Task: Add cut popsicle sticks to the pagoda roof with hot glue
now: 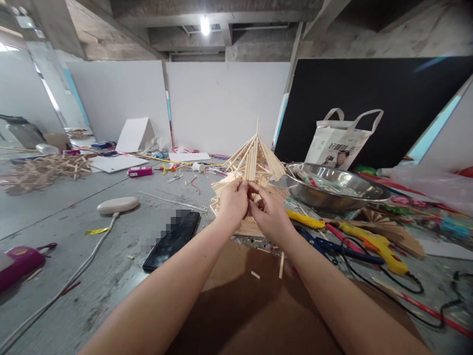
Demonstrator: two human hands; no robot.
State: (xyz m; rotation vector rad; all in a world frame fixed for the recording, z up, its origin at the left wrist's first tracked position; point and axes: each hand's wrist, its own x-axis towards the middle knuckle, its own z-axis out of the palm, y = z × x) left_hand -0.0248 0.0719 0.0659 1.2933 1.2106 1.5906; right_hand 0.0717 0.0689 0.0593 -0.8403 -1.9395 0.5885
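Observation:
A pagoda-like model of thin wooden sticks (255, 158) stands upright in front of me, with a pointed, sloping roof and tiers below partly hidden by my hands. At the lower edge of its front roof strips, my left hand (233, 201) is closed, thumb and fingers pinching there. Close beside it, my right hand (269, 211) has curled fingers whose tips meet near the left thumb. Whatever lies between the right fingertips is too small to make out. Below the hands is a brown board (251, 305) with a few short stick offcuts.
A steel basin (334, 190) with small packets stands right of the model, before a white tote bag (340, 140). A yellow glue gun (380, 246) and blue-handled pliers (332, 246) lie at right. Left are a phone (172, 241), a white corded device (118, 204) and piled sticks (44, 170).

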